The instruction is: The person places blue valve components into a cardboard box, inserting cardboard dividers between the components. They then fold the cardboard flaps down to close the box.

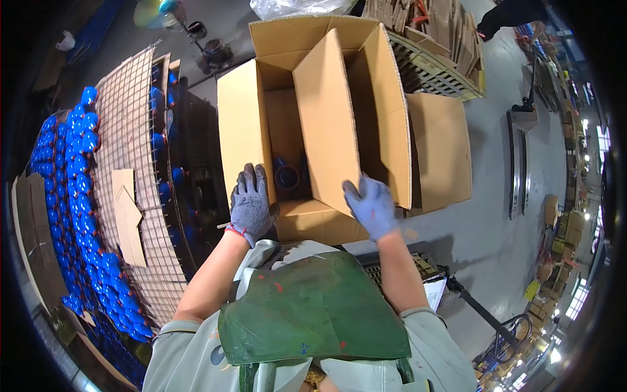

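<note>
In front of me stands an open cardboard box (313,225) with its flaps folded outward. A cardboard sheet (326,117) stands tilted inside it, dividing the opening. My right hand (373,208), in a blue-grey glove, grips the sheet's near edge between thumb and fingers. On the near end of the left flap (240,117) rests my left hand (251,204), also gloved, its fingers stretched forward and its thumb apart. Deep in the box's left part lies a blue round object (286,176); its kind is hard to tell in the shadow. The sheet hides part of the inside.
Left, a wire mesh panel (130,130) stands beside many blue rounded pieces (85,189). Flattened cardboard fills a yellowish crate (437,65) at the far right. A pallet jack (519,150) stands on the grey floor; another dark handle (483,307) lies nearer me.
</note>
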### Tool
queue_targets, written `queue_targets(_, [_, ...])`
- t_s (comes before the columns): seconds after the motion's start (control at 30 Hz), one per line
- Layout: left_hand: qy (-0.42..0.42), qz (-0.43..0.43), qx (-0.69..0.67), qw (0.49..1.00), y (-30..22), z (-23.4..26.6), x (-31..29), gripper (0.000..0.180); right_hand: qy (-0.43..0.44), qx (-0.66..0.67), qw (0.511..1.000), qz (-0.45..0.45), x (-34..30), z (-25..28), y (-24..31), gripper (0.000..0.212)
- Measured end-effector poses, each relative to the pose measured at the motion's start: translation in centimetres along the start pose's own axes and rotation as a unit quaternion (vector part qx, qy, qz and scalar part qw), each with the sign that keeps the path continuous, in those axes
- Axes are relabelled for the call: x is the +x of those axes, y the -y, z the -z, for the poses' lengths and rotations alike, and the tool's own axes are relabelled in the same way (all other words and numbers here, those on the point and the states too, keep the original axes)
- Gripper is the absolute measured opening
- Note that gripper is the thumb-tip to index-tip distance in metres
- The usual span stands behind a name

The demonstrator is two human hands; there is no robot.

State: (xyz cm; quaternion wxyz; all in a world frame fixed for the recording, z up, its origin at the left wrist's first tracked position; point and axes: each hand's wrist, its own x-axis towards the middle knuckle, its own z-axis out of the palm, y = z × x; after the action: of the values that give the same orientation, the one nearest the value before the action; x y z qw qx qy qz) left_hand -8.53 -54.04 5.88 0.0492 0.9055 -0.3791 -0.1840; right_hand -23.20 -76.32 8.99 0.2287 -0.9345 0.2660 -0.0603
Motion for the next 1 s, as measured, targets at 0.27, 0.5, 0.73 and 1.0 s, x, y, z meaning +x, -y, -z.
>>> queue_targets(0.27, [-0.040,-0.015,-0.016,0.999,1.7,-1.7,-0.3,0.095,0.090,0.073,0.989,-0.096,1.4,-7.1,-2.3,0.029])
queue_targets(0.5, [-0.109,-0.032,-0.367,0.923,13.0,2.6,0.6,0.035,0.189,0.053,0.970,-0.144,3.0,-12.2,4.0,0.032])
queue_targets(0.73, [-0.157,0.598,-0.013,0.786,44.4,-5.7,-8.6,0.111,0.263,0.066,0.954,-0.130,1.8,-10.4,2.6,0.045])
queue_targets(1.0, [-0.335,0.418,-0.159,0.829,41.1,2.4,-3.7,0.097,-0.087,0.217,0.971,0.044,7.0,-6.4,13.3,0.045])
